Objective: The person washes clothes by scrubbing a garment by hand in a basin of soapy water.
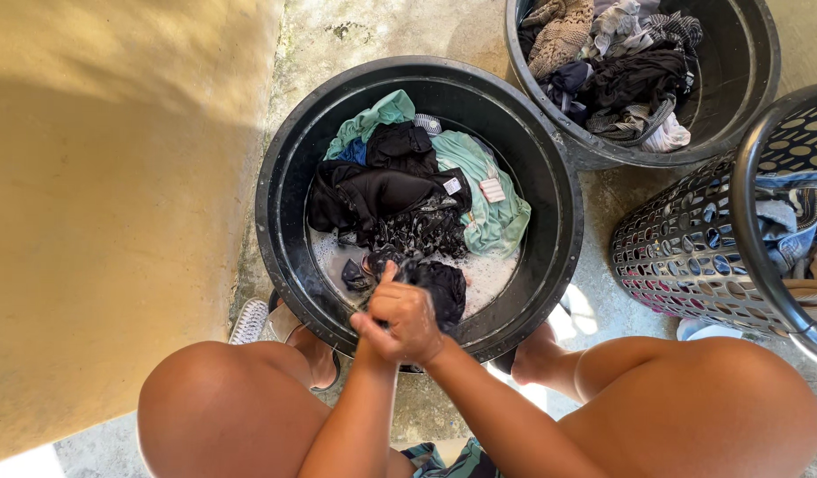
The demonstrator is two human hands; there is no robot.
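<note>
A round black washtub (550,221) stands on the ground between my knees, holding soapy water and wet clothes: black garments (382,190) and a pale green one (479,177). Over the tub's near rim, my left hand (373,332) and my right hand (413,319) are pressed together, both gripping a dark wet cloth (439,288) that hangs into the suds. My left hand is mostly covered by the right.
A second black tub (745,80) at the back right holds a heap of mixed dark and light clothes. A perforated laundry basket (692,248) with clothes lies at the right. A yellow wall (107,195) runs along the left. My bare knees frame the bottom.
</note>
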